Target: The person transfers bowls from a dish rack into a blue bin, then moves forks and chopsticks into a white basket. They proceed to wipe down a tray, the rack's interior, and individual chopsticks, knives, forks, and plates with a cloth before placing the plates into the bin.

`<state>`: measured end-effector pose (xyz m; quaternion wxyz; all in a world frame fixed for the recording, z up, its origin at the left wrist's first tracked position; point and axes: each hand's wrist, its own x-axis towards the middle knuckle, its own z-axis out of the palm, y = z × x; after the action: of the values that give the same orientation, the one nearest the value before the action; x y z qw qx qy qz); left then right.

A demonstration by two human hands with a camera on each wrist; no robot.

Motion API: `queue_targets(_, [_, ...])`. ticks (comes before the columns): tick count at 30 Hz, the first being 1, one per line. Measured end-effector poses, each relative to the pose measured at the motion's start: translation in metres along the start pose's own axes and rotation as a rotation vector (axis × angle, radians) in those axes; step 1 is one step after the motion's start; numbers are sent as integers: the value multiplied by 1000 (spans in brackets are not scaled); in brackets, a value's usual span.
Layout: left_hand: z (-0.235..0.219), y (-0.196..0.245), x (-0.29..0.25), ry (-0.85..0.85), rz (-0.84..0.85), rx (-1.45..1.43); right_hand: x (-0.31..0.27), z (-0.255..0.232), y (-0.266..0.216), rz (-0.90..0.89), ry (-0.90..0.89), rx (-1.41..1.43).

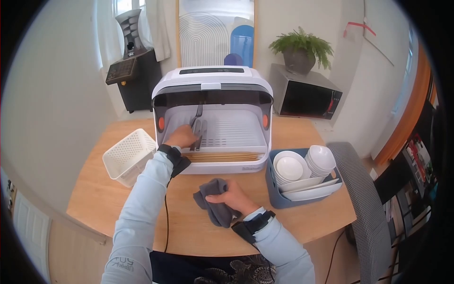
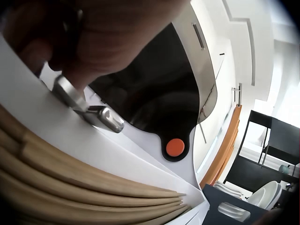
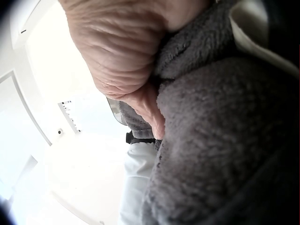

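My left hand (image 1: 182,137) reaches into the open white countertop cabinet (image 1: 213,167), fingers curled about the lower end of a fork (image 1: 199,110) whose tines point to the back. Beside the fingertips two table knives (image 1: 204,130) lie side by side on the ribbed white rack (image 1: 236,124). In the left wrist view, metal handle ends (image 2: 105,117) stick out below the fingers over the rack's front edge. My right hand (image 1: 235,196) grips a bunched dark grey cloth (image 1: 215,208) above the table in front of the cabinet, thumb on top. Its plush folds fill much of the right wrist view.
Wooden chopsticks (image 1: 222,157) lie along the cabinet's front ledge. A white perforated basket (image 1: 128,156) stands at left. To the right, a blue-grey bin (image 1: 283,202) holds white bowls and plates. Behind are a microwave (image 1: 307,97) and a potted fern (image 1: 300,52).
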<state>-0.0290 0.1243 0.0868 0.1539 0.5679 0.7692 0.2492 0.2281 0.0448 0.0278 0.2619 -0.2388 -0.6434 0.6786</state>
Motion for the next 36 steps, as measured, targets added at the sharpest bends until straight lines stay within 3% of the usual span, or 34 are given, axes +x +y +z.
queue_targets(2, [9, -15, 12, 10, 17, -216, 1, -1, 1, -9, -5, 17])
queue_targets(5, [-4, -4, 7, -136, -82, -251, 1, 0, 1, -8, -12, 37])
queue_targets(11, [-17, 4, -8, 35, -121, -518, 2, 0, 4, 3, -21, 28])
queue_targets(15, [-10, 19, -16, 3, -35, -600, 1, 1, 2, 30, -30, 28])
queue_targets(19, [9, 26, -5, -56, 13, -511, 0, 1, 0, 33, -24, 50])
queue_targets(22, [13, 32, 2, -155, -51, -402, 0, 1, 0, 2, -34, 51])
queue_targets(25, [18, 16, 15, -204, -11, -388, 1, 0, 5, 19, -30, 46])
queue_targets(28, [-4, 33, -14, -24, -97, -469, 2, -1, 6, 4, -25, 19])
queue_targets(31, [-7, 10, -6, 89, -126, -455, 3, 0, 8, 14, -29, 30])
queue_targets(34, [-7, -9, -4, 170, -66, -350, 3, 0, 6, 8, -38, 38])
queue_targets(36, [-6, -19, 6, 122, -52, -225, 3, 0, 5, 5, -29, 28])
